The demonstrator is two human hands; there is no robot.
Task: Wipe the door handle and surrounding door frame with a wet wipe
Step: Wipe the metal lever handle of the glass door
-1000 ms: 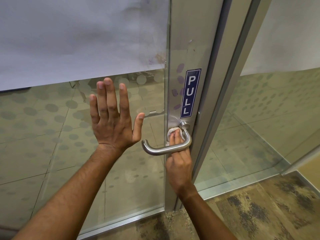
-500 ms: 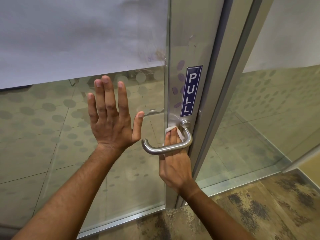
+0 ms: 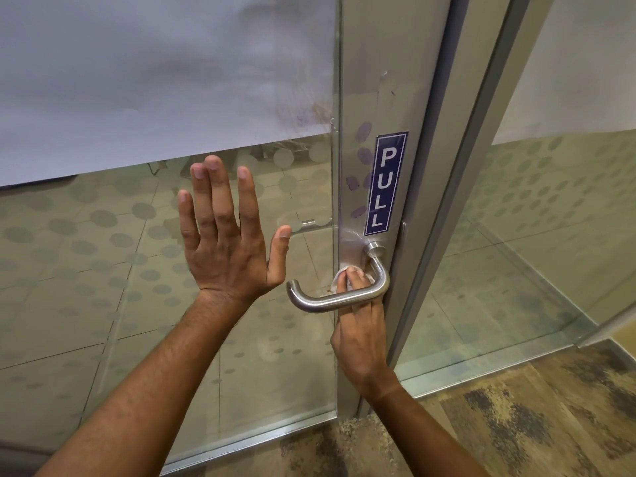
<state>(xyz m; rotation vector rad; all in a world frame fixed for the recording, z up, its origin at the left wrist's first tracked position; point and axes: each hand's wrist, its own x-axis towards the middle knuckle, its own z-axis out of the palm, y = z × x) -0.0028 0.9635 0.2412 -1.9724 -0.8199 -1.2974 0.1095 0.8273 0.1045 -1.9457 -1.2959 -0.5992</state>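
Frosted film is covering the upper part of the glass door [image 3: 165, 304], and pale dots are scattering across the clear lower pane, through which a tiled floor is showing. Patchy brown carpet [image 3: 516, 418] is lying at the bottom right, in front of a second glass panel [image 3: 550, 235].

Along the door's right edge, the brushed metal door frame [image 3: 375, 80] is running upright, carrying a blue PULL sticker [image 3: 386, 183] just above the lever's round base. The steel door handle [image 3: 339, 292] is curving from that base down and then leftward, ending in a hooked tip.

The left hand [image 3: 227, 249] is pressing flat against the glass to the left of the handle, fingers spread wide and pointing up, thumb angled toward the frame, holding nothing.

The right hand [image 3: 359, 333] is reaching up from below, behind the handle's horizontal bar, its fingers [image 3: 354, 278] poking above the bar and pressing a white wet wipe [image 3: 335, 282] against the frame's metal plate just under the handle's base. The wipe is bunching into a small wad, mostly hidden beneath the fingertips, with its edges peeking out on both sides of them. The right wrist is bending below the handle, close to the frame's lower stretch.
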